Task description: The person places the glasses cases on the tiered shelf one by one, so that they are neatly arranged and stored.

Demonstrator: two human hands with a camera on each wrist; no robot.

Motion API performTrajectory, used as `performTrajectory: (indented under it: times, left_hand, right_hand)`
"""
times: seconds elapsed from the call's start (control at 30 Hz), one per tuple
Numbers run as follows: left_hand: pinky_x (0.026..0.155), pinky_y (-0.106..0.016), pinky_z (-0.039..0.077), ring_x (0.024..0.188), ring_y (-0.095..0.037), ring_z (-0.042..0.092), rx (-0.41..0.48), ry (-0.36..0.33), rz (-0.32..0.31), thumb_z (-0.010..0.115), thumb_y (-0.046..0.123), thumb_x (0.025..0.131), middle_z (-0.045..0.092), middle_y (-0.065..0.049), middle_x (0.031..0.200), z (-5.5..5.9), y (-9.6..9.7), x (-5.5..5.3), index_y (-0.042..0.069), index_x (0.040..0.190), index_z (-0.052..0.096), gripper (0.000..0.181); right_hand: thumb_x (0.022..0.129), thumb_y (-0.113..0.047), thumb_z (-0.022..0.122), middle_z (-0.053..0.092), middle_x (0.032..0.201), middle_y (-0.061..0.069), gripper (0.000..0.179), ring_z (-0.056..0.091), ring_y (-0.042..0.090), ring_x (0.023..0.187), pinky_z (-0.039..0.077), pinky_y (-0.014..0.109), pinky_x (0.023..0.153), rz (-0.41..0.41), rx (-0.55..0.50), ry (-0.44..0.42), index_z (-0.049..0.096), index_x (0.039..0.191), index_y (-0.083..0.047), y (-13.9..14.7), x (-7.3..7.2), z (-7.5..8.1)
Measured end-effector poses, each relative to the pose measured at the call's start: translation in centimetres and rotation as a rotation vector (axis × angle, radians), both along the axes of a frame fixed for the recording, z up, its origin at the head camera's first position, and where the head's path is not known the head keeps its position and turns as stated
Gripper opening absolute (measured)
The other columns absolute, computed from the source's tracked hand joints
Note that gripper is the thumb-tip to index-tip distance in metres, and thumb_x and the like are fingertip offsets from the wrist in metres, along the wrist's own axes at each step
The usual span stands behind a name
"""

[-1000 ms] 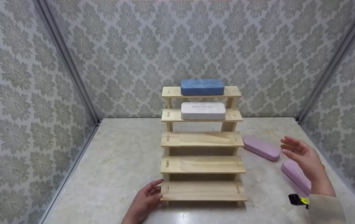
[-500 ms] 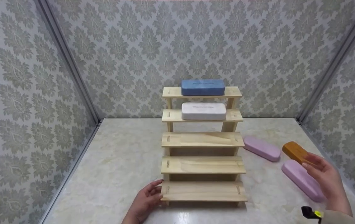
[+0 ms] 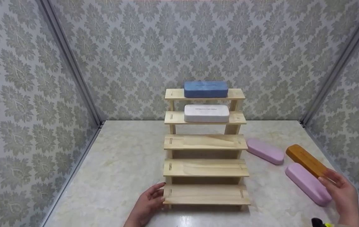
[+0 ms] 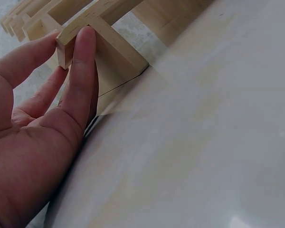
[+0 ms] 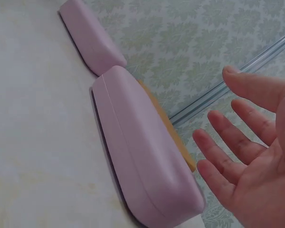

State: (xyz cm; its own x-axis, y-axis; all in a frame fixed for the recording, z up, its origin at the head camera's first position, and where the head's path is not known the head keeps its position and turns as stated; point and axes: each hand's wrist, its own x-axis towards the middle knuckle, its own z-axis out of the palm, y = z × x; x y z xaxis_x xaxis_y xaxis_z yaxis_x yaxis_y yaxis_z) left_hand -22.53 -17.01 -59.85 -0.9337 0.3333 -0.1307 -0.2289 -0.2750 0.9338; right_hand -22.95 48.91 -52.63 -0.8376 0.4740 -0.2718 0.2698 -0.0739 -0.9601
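A stepped wooden display rack (image 3: 206, 194) stands on the table. My left hand (image 3: 147, 203) pinches the left end of its lowest step; in the left wrist view thumb and fingers (image 4: 83, 57) lie on either side of the board's end. My right hand (image 3: 344, 194), fingers relaxed and slightly bent, hovers over the near ends of an orange glasses case (image 3: 307, 160) and a pink glasses case (image 3: 308, 184). In the right wrist view the palm (image 5: 261, 190) faces the cases with nothing held. Most of the orange case is hidden there behind the pink one (image 5: 142, 147).
On the top step sits a blue glasses case (image 3: 206, 89), with a white glasses case (image 3: 206, 113) one step lower. Another pink glasses case (image 3: 265, 152) lies beside the rack's right side. Patterned walls (image 3: 198, 47) enclose the table (image 3: 113, 164) at the back and sides.
My right hand has moved right and toward the front edge, uncovering the orange case and the nearer pink case. The left hand stays on the rack; the cases lie where they were.
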Motion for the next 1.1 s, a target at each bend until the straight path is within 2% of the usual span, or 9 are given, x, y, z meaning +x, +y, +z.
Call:
performTrajectory:
  times: [0.2,0.3,0.4,0.5,0.57,0.63,0.67,0.9,1.1]
  left_hand:
    - [0.085,-0.031,0.059,0.11,-0.016,0.067,0.037,0.033,-0.027,0.064,0.001,0.097,0.066,-0.004,0.127,-0.2,0.0,0.1,-0.003,0.156,0.035,0.066]
    - [0.084,-0.03,0.059,0.109,-0.016,0.068,0.032,0.045,-0.027,0.064,0.001,0.097,0.066,-0.004,0.128,-0.2,0.0,0.2,-0.004,0.156,0.034,0.066]
    - [0.084,-0.029,0.058,0.109,-0.014,0.067,0.024,0.045,-0.018,0.064,0.002,0.097,0.066,-0.005,0.128,0.0,0.1,0.2,-0.005,0.156,0.032,0.068]
    - [0.086,-0.028,0.058,0.108,-0.014,0.067,0.02,0.039,-0.01,0.064,0.001,0.096,0.065,-0.005,0.128,0.0,0.2,0.2,-0.006,0.156,0.031,0.069]
    - [0.086,-0.028,0.058,0.108,-0.014,0.067,0.022,0.032,-0.007,0.065,0.001,0.096,0.066,-0.004,0.127,0.0,0.2,0.2,-0.006,0.156,0.032,0.069]
    - [0.086,-0.028,0.058,0.108,-0.014,0.067,0.022,0.034,-0.008,0.065,0.001,0.096,0.066,-0.005,0.127,0.0,0.2,0.2,-0.006,0.156,0.032,0.068]
    - [0.086,-0.029,0.058,0.108,-0.015,0.067,0.022,0.035,-0.01,0.065,0.0,0.096,0.066,-0.005,0.128,-0.1,0.2,0.2,-0.006,0.156,0.032,0.068]
    - [0.084,-0.03,0.059,0.107,-0.017,0.068,-0.003,0.02,0.0,0.068,0.003,0.094,0.066,-0.007,0.129,-0.1,0.0,0.1,-0.003,0.155,0.036,0.069]
    - [0.089,-0.032,0.059,0.113,-0.017,0.067,0.016,-0.005,-0.003,0.067,0.005,0.096,0.066,-0.006,0.128,0.0,0.0,0.0,-0.002,0.156,0.035,0.069]
  right_hand:
    - [0.073,-0.037,0.093,0.054,0.099,-0.033,0.09,0.049,0.002,0.128,0.051,0.007,0.071,-0.145,-0.06,-0.075,0.046,0.15,-0.04,0.4,-0.3,-1.0]
    - [0.07,-0.036,0.095,0.053,0.1,-0.032,0.089,0.049,0.004,0.13,0.053,0.008,0.071,-0.169,-0.061,-0.098,0.048,0.145,-0.043,0.6,-0.3,-1.8]
    - [0.074,-0.033,0.093,0.053,0.102,-0.03,0.084,0.05,0.006,0.127,0.053,0.009,0.069,-0.155,-0.025,-0.127,0.048,0.145,-0.042,0.8,-0.3,-2.7]
    - [0.08,-0.03,0.089,0.059,0.131,-0.014,0.089,0.043,0.017,0.14,0.055,0.02,0.097,-0.135,0.041,-0.201,0.04,0.154,-0.039,0.9,-0.5,-3.5]
    - [0.084,-0.028,0.086,0.047,0.157,0.002,0.096,0.031,0.025,0.153,0.045,0.033,0.116,-0.111,0.092,-0.242,0.029,0.162,-0.033,0.9,-0.7,-4.1]
    - [0.086,-0.025,0.084,0.023,0.172,0.012,0.103,0.021,0.031,0.157,0.028,0.046,0.125,-0.091,0.122,-0.261,0.019,0.166,-0.025,0.8,-0.9,-4.6]
    - [0.087,-0.023,0.084,0.015,0.173,0.014,0.104,0.019,0.033,0.158,0.026,0.049,0.126,-0.08,0.131,-0.267,0.016,0.166,-0.023,0.8,-0.9,-4.8]
    - [0.079,-0.021,0.091,0.003,0.174,0.016,0.121,0.018,0.038,0.151,0.028,0.059,0.122,-0.002,0.138,-0.268,0.007,0.167,-0.02,0.4,-0.4,-5.4]
    - [0.076,-0.027,0.093,0.005,0.171,0.025,0.127,0.019,0.046,0.147,0.02,0.067,0.123,0.075,0.286,-0.279,0.004,0.166,-0.011,0.0,0.0,-5.5]
